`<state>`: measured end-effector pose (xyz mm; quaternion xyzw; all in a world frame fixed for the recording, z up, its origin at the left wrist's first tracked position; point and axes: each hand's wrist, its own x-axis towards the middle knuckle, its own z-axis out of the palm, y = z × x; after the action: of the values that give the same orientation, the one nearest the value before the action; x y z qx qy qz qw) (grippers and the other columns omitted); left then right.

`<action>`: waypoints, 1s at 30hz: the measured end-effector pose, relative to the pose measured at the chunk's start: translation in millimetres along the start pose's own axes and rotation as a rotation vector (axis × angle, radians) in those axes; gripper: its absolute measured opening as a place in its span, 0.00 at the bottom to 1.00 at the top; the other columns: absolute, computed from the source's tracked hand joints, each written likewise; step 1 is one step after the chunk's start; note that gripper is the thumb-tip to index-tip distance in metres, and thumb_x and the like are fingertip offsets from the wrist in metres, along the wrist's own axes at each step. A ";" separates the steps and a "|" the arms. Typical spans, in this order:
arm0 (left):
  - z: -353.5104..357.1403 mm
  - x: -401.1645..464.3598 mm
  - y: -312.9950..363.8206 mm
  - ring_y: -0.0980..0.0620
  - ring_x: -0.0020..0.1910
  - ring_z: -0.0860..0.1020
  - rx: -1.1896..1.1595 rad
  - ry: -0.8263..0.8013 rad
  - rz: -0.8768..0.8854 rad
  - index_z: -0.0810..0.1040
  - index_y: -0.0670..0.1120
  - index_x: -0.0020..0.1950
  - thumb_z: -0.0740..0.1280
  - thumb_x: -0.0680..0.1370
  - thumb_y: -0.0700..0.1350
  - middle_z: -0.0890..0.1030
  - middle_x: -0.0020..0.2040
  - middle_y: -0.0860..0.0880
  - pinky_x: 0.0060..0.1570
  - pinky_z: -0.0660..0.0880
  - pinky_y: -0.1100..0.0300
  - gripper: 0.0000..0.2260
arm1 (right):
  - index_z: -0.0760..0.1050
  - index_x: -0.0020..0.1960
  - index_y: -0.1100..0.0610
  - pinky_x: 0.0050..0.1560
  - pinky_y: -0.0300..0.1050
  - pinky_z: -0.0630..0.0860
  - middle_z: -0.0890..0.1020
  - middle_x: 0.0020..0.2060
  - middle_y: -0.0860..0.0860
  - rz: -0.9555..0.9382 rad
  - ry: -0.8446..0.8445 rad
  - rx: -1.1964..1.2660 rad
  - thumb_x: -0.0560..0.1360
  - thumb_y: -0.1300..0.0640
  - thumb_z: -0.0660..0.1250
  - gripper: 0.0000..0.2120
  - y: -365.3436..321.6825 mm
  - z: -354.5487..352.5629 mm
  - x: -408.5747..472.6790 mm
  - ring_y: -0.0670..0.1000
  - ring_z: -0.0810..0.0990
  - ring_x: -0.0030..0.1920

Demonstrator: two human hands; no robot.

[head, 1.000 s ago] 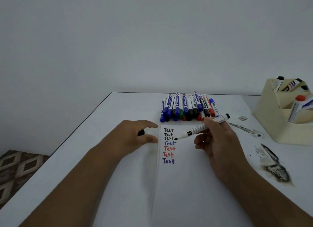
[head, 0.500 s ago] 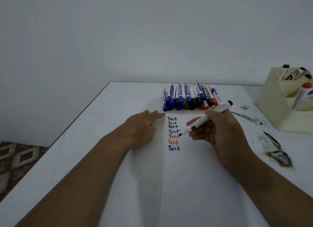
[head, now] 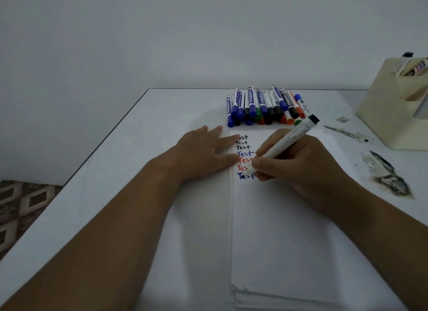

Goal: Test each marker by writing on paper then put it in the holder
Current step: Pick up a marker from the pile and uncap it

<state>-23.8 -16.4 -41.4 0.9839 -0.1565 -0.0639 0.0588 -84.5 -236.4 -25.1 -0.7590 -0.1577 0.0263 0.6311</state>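
My right hand grips an uncapped white marker with a black end, its tip down on the white paper at the lowest blue "Test". Several "Test" words in black, blue and red run down the paper's top left. My left hand lies flat, fingers straight, pressing the paper's left edge beside the words. A pile of several capped markers in blue, black, green and red lies just beyond the paper. The cream holder stands at the far right with markers in it.
Dark ink smears and stains mark the white table right of the paper. The table's left edge drops to a patterned floor. A plain wall stands behind the table.
My right hand lowered the marker's tip from beside the words to the paper by the bottom "Test". My left hand opened flat and slid onto the paper's edge; the black cap is no longer seen.
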 end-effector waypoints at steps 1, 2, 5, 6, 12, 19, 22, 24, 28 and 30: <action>0.2 0.3 -0.1 0.46 0.81 0.48 0.006 0.002 0.000 0.50 0.69 0.78 0.51 0.77 0.72 0.49 0.82 0.54 0.78 0.48 0.49 0.30 | 0.81 0.44 0.62 0.43 0.50 0.85 0.86 0.37 0.59 0.007 -0.004 -0.021 0.71 0.64 0.76 0.05 0.3 1.3 -0.6 0.60 0.87 0.40; 0.6 0.7 -0.2 0.46 0.81 0.48 0.011 0.005 0.000 0.50 0.69 0.78 0.51 0.77 0.72 0.49 0.82 0.54 0.78 0.48 0.49 0.30 | 0.81 0.44 0.61 0.42 0.49 0.85 0.86 0.36 0.58 0.014 -0.011 -0.043 0.71 0.63 0.76 0.05 0.5 2.6 -0.7 0.58 0.87 0.39; 1.4 1.6 -0.6 0.47 0.81 0.48 0.010 0.007 -0.007 0.51 0.67 0.79 0.52 0.77 0.72 0.50 0.82 0.54 0.78 0.48 0.50 0.31 | 0.81 0.43 0.60 0.39 0.43 0.83 0.86 0.35 0.57 0.037 -0.020 -0.078 0.71 0.61 0.76 0.05 1.0 3.7 0.5 0.54 0.86 0.37; 1.5 1.7 -0.8 0.47 0.81 0.48 0.008 0.006 -0.009 0.50 0.67 0.79 0.52 0.77 0.72 0.49 0.82 0.54 0.78 0.48 0.50 0.32 | 0.81 0.43 0.60 0.39 0.42 0.82 0.86 0.35 0.56 0.037 -0.021 -0.088 0.71 0.60 0.76 0.05 1.3 3.4 1.1 0.54 0.86 0.36; 2.5 2.1 -2.0 0.48 0.81 0.47 -0.002 -0.018 -0.011 0.49 0.66 0.79 0.50 0.75 0.74 0.48 0.82 0.55 0.79 0.48 0.48 0.34 | 0.81 0.43 0.58 0.37 0.37 0.81 0.85 0.33 0.53 0.025 -0.046 -0.205 0.72 0.58 0.76 0.06 2.6 4.2 2.0 0.50 0.85 0.35; -0.3 -1.6 0.9 0.48 0.81 0.46 -0.013 -0.019 -0.013 0.49 0.66 0.80 0.50 0.75 0.74 0.48 0.82 0.55 0.79 0.47 0.48 0.34 | 0.82 0.44 0.58 0.38 0.39 0.82 0.86 0.34 0.53 0.048 -0.023 -0.147 0.71 0.57 0.77 0.07 3.6 2.9 3.6 0.51 0.86 0.35; -0.9 -2.3 1.2 0.48 0.81 0.46 -0.025 -0.017 -0.011 0.50 0.66 0.80 0.51 0.75 0.74 0.48 0.82 0.55 0.79 0.47 0.48 0.34 | 0.82 0.44 0.57 0.39 0.39 0.82 0.86 0.34 0.53 0.014 -0.024 -0.182 0.72 0.56 0.77 0.06 5.1 3.3 2.7 0.51 0.86 0.36; -1.1 -2.1 0.9 0.48 0.81 0.46 -0.024 -0.019 -0.013 0.50 0.66 0.80 0.51 0.76 0.73 0.48 0.82 0.55 0.79 0.47 0.49 0.34 | 0.82 0.43 0.56 0.39 0.37 0.81 0.85 0.34 0.51 -0.009 -0.037 -0.249 0.72 0.56 0.77 0.05 5.8 4.3 3.0 0.49 0.85 0.35; 0.9 -1.2 1.5 0.48 0.81 0.46 -0.029 -0.018 -0.014 0.50 0.66 0.79 0.52 0.75 0.74 0.48 0.82 0.55 0.79 0.47 0.49 0.34 | 0.81 0.43 0.56 0.39 0.40 0.82 0.85 0.33 0.52 -0.018 -0.009 -0.281 0.73 0.57 0.76 0.05 5.7 3.1 5.6 0.50 0.85 0.35; 0.8 -1.5 1.7 0.48 0.81 0.46 -0.024 -0.023 -0.014 0.50 0.66 0.80 0.51 0.75 0.74 0.48 0.82 0.55 0.79 0.47 0.48 0.34 | 0.80 0.43 0.57 0.40 0.45 0.83 0.86 0.34 0.53 -0.009 0.008 -0.211 0.73 0.58 0.76 0.05 5.6 2.3 4.6 0.53 0.86 0.36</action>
<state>-25.8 -17.6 -41.8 0.9833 -0.1496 -0.0776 0.0683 -79.5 -233.8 -30.1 -0.8206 -0.1605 0.0039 0.5486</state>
